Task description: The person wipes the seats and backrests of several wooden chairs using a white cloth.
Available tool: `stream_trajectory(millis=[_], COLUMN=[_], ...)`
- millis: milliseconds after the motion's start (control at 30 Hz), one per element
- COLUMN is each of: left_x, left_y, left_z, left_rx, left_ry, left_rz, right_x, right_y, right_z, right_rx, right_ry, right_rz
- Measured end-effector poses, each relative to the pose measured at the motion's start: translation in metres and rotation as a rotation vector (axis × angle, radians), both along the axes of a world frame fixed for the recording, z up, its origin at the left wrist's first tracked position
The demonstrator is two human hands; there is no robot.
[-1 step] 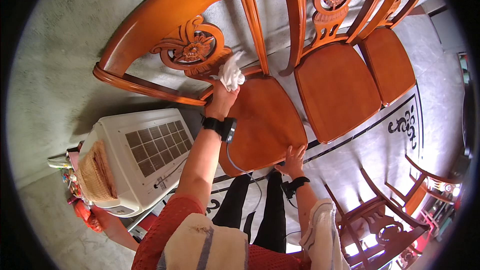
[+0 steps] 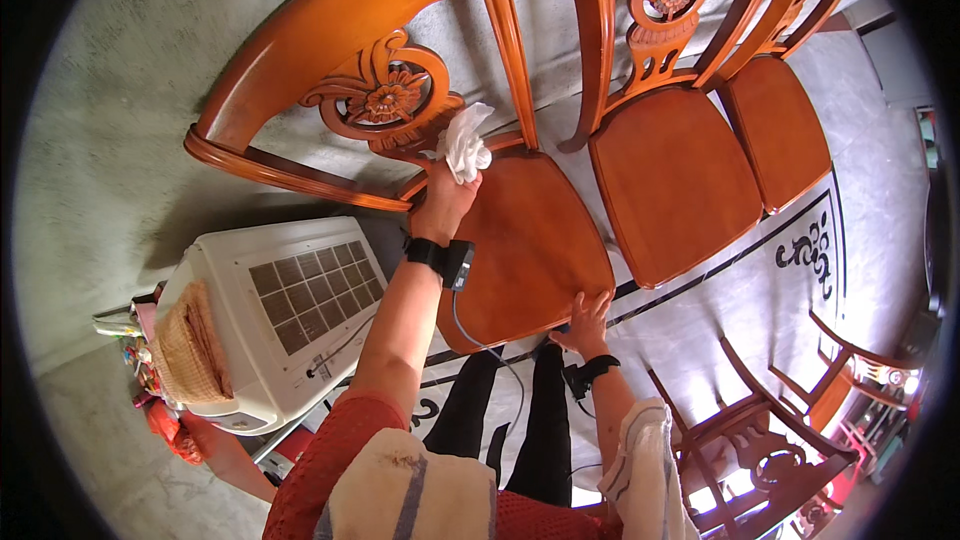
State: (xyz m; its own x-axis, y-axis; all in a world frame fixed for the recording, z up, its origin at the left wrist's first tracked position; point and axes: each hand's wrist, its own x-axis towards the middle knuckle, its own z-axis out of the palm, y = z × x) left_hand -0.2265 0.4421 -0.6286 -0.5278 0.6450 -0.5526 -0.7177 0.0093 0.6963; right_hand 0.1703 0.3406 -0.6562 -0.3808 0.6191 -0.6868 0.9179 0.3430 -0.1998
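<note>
My left hand (image 2: 446, 202) is closed round a crumpled white tissue (image 2: 465, 144), low by the carved backrest of the nearest wooden chair (image 2: 525, 250). Its fingers are partly hidden by the tissue and the back of the hand. At the front right edge of the same chair's seat rests my right hand (image 2: 586, 324), fingers spread, with nothing seen in it. Both wrists wear black straps; a small dark box with a cable sits on the left one. The carved flower panel (image 2: 388, 98) of the backrest lies just beyond the tissue.
Two more wooden chairs, a middle one (image 2: 675, 180) and a far one (image 2: 775, 125), line the grey wall to the right. A white grilled appliance (image 2: 230, 270) with a tan cloth (image 2: 193, 350) stands at left. Dark chairs (image 2: 770, 460) are at lower right.
</note>
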Motion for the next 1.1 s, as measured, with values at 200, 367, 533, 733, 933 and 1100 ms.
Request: stream_trajectory(millis=[200,367,533,733,933,1100], left_x=[0.012,0.012,0.017,0.001,0.011,0.000], left_y=[-0.010,-0.048,-0.119,-0.066,-0.042,-0.057], left_z=[0.013,0.003,-0.016,0.049,0.019,0.008], left_rx=[-0.905,-0.630,-0.802,-0.769,-0.919,-0.931], left_ry=[1.286,1.451,1.132,1.664,1.464,1.481], left_rz=[-0.544,-0.761,-0.346,-0.332,-0.597,-0.700], right_x=[-0.006,-0.003,-0.007,-0.002,-0.004,-0.003], right_y=[-0.003,-0.002,0.000,-0.003,-0.002,-0.002], right_z=[0.008,0.003,0.009,0.005,0.004,-0.002], right_rx=[-0.019,0.016,-0.028,-0.020,-0.063,0.004], right_ry=[-0.046,-0.031,-0.026,-0.035,-0.032,-0.024], right_rz=[0.028,0.043,0.009,0.005,0.015,0.048])
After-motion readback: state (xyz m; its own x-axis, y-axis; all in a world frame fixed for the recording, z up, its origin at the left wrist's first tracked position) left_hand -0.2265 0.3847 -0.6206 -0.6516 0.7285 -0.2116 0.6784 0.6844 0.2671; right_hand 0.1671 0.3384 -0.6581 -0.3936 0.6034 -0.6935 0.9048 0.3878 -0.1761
